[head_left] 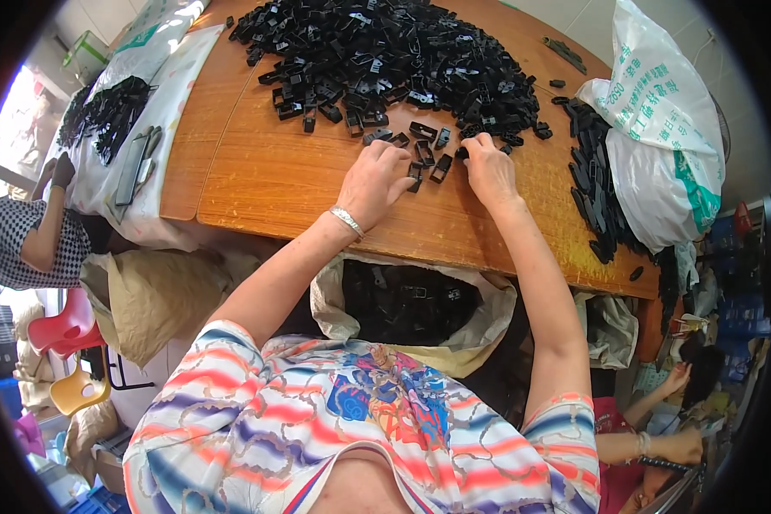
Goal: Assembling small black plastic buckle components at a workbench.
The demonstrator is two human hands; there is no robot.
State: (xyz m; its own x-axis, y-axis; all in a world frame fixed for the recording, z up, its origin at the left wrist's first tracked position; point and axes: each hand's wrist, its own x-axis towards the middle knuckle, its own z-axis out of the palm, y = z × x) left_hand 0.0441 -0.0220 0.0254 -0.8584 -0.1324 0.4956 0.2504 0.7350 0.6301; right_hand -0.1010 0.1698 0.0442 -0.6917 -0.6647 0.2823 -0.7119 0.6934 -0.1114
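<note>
fingers (483, 140) of right hand (492, 170) touching black piece (463, 153) near heap (385, 60)

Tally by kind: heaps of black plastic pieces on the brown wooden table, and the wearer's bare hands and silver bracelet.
Large heap of small black plastic clips: 1
Pile of long black plastic strips: 1
Bare hands (left, right): 2
Silver bracelet: 1
Total: 5

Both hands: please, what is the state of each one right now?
Left hand: loosely open, beside black parts.
Right hand: fingertips at a black part; whether it is gripped cannot be told.
</note>
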